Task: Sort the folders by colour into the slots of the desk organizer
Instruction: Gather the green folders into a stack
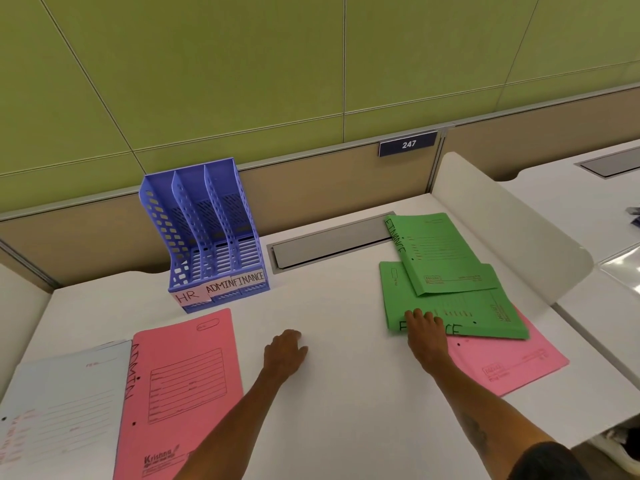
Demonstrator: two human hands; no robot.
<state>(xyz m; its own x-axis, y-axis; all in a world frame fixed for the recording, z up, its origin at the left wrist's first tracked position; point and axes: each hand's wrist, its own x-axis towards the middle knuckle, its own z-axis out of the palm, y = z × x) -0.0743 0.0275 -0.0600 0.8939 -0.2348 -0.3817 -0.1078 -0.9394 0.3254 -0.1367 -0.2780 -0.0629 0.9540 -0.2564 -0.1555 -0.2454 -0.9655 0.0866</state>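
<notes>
A blue three-slot desk organizer (204,237) stands at the back left, its slots labelled HR, ADMIN and FINANCE and holding nothing. Two green folders lie at the right: the far one (440,254) overlaps the near one (485,317). My right hand (424,330) rests flat on the near green folder's left edge, fingers spread over its lettering. Beneath the green ones a pink folder (509,365) sticks out. Another pink folder (180,393) marked ADMIN lies at the front left, partly over a pale blue folder (59,407). My left hand (285,351) lies curled on the bare desk, holding nothing.
The white desk (329,306) has a grey cable hatch (329,244) behind its middle. A curved white divider (512,216) bounds the right side, with another desk beyond it. A beige and green partition wall (311,98) rises right behind the organizer.
</notes>
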